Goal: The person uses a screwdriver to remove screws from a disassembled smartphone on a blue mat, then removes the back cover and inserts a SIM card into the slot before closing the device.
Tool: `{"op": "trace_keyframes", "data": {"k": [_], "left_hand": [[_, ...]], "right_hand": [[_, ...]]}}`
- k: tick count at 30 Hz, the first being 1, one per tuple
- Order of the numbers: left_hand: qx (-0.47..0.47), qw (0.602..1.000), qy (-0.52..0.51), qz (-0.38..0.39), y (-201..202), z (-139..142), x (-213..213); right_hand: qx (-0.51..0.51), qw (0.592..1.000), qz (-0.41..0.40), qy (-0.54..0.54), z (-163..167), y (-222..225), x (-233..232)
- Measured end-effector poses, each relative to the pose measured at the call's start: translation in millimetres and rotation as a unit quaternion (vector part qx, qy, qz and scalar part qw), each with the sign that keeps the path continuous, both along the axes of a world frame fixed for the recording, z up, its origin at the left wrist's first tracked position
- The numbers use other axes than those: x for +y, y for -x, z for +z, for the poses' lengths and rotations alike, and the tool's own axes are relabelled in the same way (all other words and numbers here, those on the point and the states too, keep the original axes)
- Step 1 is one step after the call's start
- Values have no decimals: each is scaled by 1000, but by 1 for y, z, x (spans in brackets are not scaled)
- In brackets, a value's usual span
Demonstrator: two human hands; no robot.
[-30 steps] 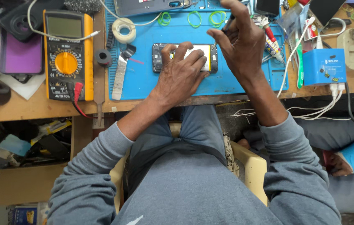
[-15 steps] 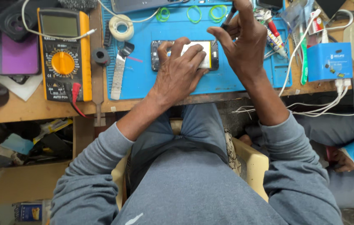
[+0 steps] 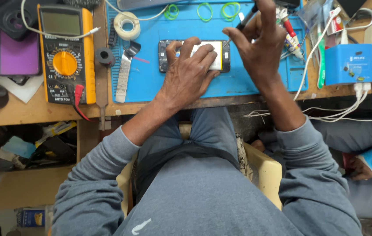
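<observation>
1. Blue mat (image 3: 151, 83) on wooden bench; opened phone (image 3: 168, 56) lies on it, near its middle.
2. Left hand (image 3: 190, 74) flat on phone, fingers spread, pressing it down.
3. Right hand (image 3: 260, 48) pinches dark tool (image 3: 243, 22), tip at phone's right end.
4. Yellow multimeter (image 3: 65, 54) and tape roll (image 3: 127, 25) lie left of phone.

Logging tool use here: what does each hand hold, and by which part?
Right hand pinches a thin dark tool at its upper shaft; left hand presses flat on the phone.

bright, even, sharp, soft shadows
</observation>
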State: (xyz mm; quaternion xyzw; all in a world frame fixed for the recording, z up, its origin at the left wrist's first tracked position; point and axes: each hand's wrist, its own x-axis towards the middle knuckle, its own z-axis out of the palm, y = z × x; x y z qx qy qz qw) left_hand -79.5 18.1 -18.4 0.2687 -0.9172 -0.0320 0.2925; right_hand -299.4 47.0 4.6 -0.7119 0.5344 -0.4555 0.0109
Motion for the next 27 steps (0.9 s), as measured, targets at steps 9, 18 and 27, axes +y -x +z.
{"op": "trace_keyframes", "data": {"k": [9,18,27], "left_hand": [[9,1000,16,1,0,5,1],[8,1000,19,1,1,-1,0],[3,1000,11,19,2,1,-2]], "right_hand": [[19,999,5,29,3,-8,-2],[12,999,-29,-7,5,-10,-2],[-8,999,8,-31,16,-16,-1]]}}
